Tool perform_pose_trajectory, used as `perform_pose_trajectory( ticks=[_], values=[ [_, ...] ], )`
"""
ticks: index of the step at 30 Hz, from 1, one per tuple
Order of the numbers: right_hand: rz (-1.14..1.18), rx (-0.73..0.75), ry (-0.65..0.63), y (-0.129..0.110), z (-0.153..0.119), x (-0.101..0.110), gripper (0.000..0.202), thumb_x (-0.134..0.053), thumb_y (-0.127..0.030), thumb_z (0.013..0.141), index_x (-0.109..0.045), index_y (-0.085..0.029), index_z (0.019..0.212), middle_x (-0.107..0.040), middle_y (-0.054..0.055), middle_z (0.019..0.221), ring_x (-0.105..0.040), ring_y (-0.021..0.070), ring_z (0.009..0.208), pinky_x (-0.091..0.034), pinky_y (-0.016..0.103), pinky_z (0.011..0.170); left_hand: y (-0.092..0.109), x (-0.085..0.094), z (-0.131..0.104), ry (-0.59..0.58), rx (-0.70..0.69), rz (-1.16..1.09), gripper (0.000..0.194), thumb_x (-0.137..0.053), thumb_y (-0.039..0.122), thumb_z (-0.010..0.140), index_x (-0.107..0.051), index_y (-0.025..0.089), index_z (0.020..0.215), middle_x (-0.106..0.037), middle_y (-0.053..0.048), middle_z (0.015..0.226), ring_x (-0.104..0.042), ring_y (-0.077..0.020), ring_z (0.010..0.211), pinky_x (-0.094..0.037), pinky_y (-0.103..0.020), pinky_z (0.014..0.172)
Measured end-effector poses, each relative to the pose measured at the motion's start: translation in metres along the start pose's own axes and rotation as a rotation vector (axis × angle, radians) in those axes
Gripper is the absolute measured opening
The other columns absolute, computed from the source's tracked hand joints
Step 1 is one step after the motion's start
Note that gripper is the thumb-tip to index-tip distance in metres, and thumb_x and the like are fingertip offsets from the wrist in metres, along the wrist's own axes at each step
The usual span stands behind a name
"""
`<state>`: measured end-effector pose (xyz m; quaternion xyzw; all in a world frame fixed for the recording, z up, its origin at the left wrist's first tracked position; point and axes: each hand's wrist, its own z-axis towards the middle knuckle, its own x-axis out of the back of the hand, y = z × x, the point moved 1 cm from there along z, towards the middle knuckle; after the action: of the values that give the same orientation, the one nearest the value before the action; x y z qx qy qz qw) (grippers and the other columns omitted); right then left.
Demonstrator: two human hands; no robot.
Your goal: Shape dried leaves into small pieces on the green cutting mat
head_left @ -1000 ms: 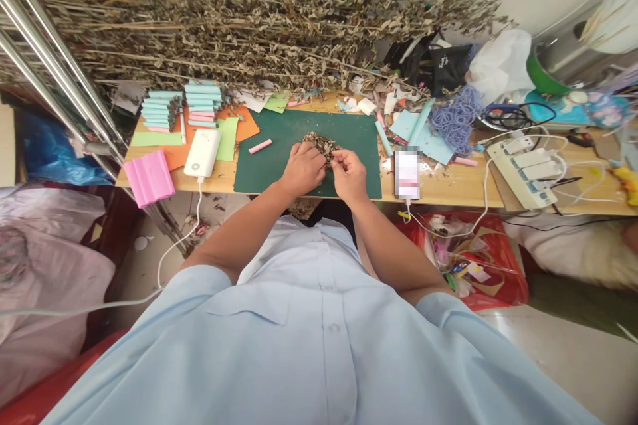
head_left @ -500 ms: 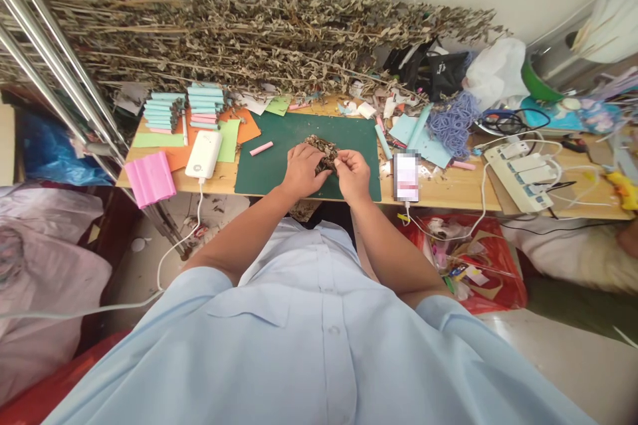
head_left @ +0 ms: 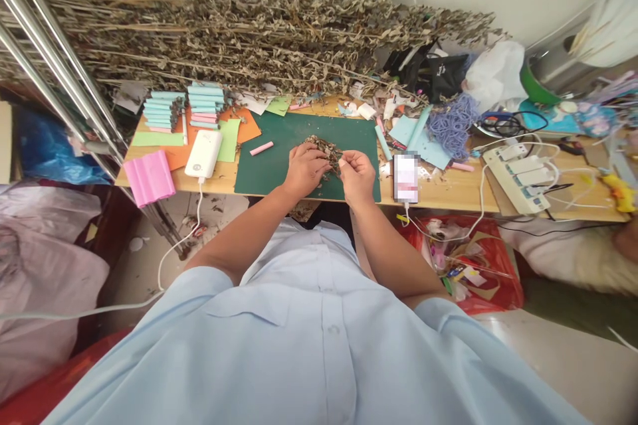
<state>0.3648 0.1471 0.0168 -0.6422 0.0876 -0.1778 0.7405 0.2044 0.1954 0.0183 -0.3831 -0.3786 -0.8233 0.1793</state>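
Note:
Dried leaves (head_left: 323, 146) lie in a small clump on the green mat (head_left: 269, 169). My left hand (head_left: 305, 169) rests on the left side of the clump, its fingers closed together over the leaves. At the clump's right side my right hand (head_left: 357, 174) is closed in a pinch on a bit of the dried plant. A short pink roll (head_left: 262, 148) lies on the mat left of my hands. Right of the mat is a phone (head_left: 406, 179) with a cable.
Dried stalks (head_left: 249, 40) are heaped along the back. Blue and pink rolls (head_left: 205, 106), a white power bank (head_left: 203, 154) and pink sheets (head_left: 150, 178) are at left. At right are blue string (head_left: 453, 126) and a power strip (head_left: 521, 176). Cables hang over the front edge.
My right hand has moved slightly right, away from my left hand, with the gap between them a little wider. The leaves between them look more spread.

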Motion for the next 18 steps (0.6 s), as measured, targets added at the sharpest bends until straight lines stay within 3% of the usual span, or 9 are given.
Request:
perform_pose_trajectory(
  ticks=[3, 5, 8, 11, 15, 18],
  values=[
    [0.145, -0.048, 0.144, -0.012, -0.002, 0.007, 0.027, -0.068, -0.047, 0.086, -0.06, -0.026, 0.1, -0.057, -0.005, 0.075, -0.042, 0.0095, 0.051, -0.034, 0.023, 0.044, -0.001, 0.003, -0.002, 0.0, 0.015, 0.009, 0.025, -0.061, 0.041, 0.099, -0.082, 0.029, 0.093, -0.077, -0.008, 0.114, -0.055, -0.0308, 0.126, -0.036, -0.055, 0.107],
    [0.2, -0.049, 0.137, -0.023, -0.008, 0.014, 0.025, -0.072, -0.043, 0.084, -0.061, -0.026, 0.098, -0.057, -0.005, 0.073, -0.043, 0.0091, 0.05, -0.032, 0.022, 0.042, -0.003, 0.005, -0.003, 0.008, 0.022, 0.016, 0.026, -0.061, 0.041, 0.1, -0.082, 0.028, 0.093, -0.077, -0.008, 0.113, -0.055, -0.0309, 0.125, -0.036, -0.055, 0.107],
    [0.171, -0.063, -0.002, -0.035, -0.03, 0.024, 0.022, -0.074, -0.041, 0.084, -0.065, -0.026, 0.096, -0.058, -0.006, 0.07, -0.044, 0.0089, 0.05, -0.034, 0.023, 0.044, -0.008, 0.007, -0.003, 0.02, 0.027, 0.031, 0.026, -0.06, 0.042, 0.1, -0.083, 0.029, 0.097, -0.076, -0.009, 0.116, -0.055, -0.0315, 0.124, -0.037, -0.055, 0.106],
    [0.016, -0.081, -0.251, -0.032, -0.064, 0.025, 0.02, -0.074, -0.04, 0.085, -0.07, -0.025, 0.098, -0.066, -0.003, 0.074, -0.057, 0.0128, 0.059, -0.048, 0.026, 0.055, -0.016, 0.009, -0.004, 0.027, 0.036, 0.041, 0.026, -0.06, 0.042, 0.1, -0.082, 0.029, 0.102, -0.075, -0.01, 0.121, -0.055, -0.032, 0.124, -0.038, -0.056, 0.105],
    [-0.167, -0.025, -0.411, -0.005, -0.1, 0.019, 0.015, -0.068, -0.038, 0.089, -0.073, -0.026, 0.095, -0.073, 0.002, 0.082, -0.066, 0.0181, 0.07, -0.056, 0.032, 0.064, -0.027, 0.011, -0.008, 0.037, 0.035, 0.058, 0.025, -0.06, 0.039, 0.099, -0.081, 0.029, 0.108, -0.073, -0.011, 0.126, -0.054, -0.0333, 0.127, -0.038, -0.057, 0.105],
    [-0.32, 0.088, -0.476, 0.016, -0.109, 0.017, 0.014, -0.062, -0.031, 0.091, -0.074, -0.027, 0.098, -0.077, 0.004, 0.092, -0.071, 0.0209, 0.08, -0.06, 0.037, 0.076, -0.031, 0.015, -0.013, 0.036, 0.036, 0.07, 0.024, -0.061, 0.037, 0.099, -0.08, 0.028, 0.11, -0.072, -0.01, 0.13, -0.053, -0.0341, 0.131, -0.039, -0.057, 0.106]
  ],
)
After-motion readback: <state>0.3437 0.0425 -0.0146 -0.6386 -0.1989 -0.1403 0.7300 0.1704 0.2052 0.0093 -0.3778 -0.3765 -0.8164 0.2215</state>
